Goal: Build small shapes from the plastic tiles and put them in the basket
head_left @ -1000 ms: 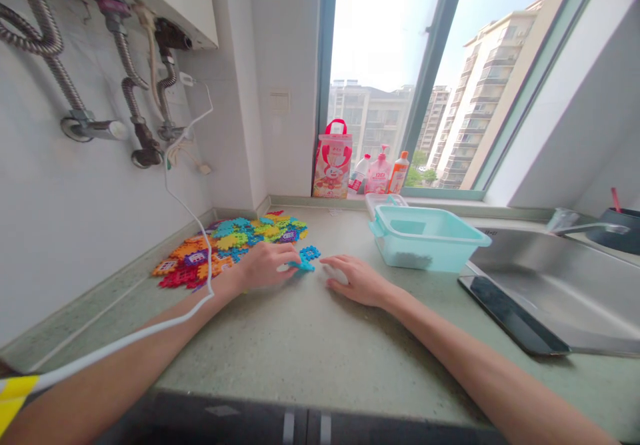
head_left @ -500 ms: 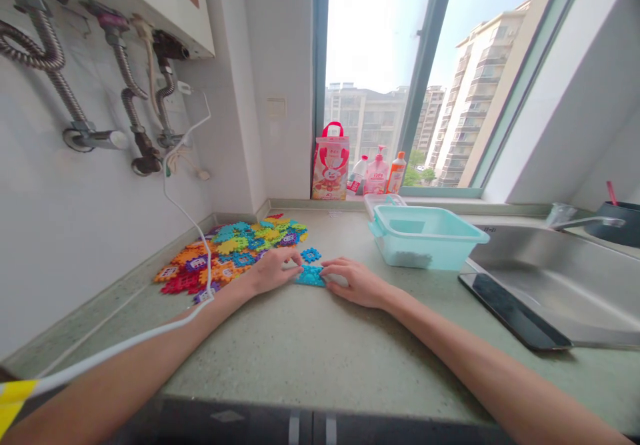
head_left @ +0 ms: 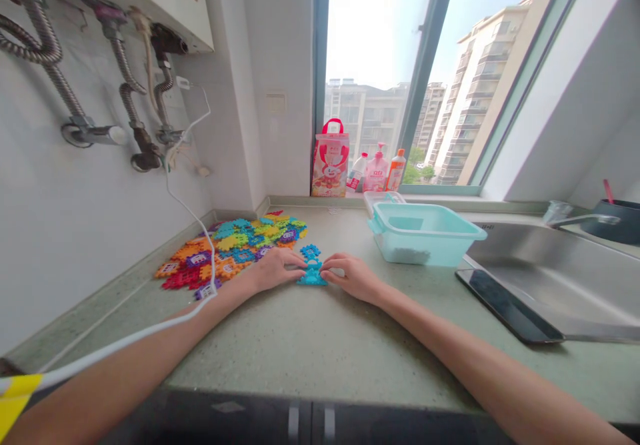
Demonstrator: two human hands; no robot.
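Left hand (head_left: 275, 270) and right hand (head_left: 353, 275) are both closed in on a little blue plastic block cluster (head_left: 313, 273), pinching it from either side, right there on the counter (head_left: 300, 345). Just left there's a big pile of colorful blocks (head_left: 225, 251), to the right a teal tub (head_left: 425, 241) and steel sink (head_left: 550, 271), then bottles (head_left: 379, 173) and a printed bag (head_left: 330, 158) on the windowsill.

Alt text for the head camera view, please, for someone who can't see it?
The left hand and right hand pinch blue interlocking plastic pieces on a speckled green countertop. A heap of multicoloured interlocking pieces lies to the left; a teal plastic basket and a steel sink sit to the right.
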